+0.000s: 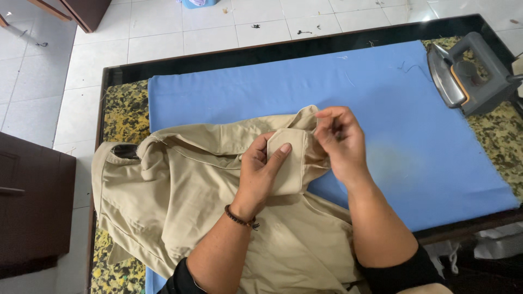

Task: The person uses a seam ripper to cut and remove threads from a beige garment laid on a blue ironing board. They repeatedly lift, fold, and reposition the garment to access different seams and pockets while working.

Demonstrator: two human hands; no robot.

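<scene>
A beige garment (pixel 180 201) lies bunched over the left half of a blue pad (pixel 381 103) on a table. One small folded part of it, a flap or cuff (pixel 297 160), is lifted between both hands. My left hand (pixel 261 171), with a dark bead bracelet at the wrist, grips that flap from the left, thumb on top. My right hand (pixel 340 141) pinches its upper right edge with curled fingers. Both hands sit near the middle of the pad.
A grey iron (pixel 463 73) rests on its side at the table's far right corner. The table (pixel 122 111) has a yellow-and-black mottled cover and a dark rim. White tiled floor lies beyond, with dark wooden furniture (pixel 32 201) at the left.
</scene>
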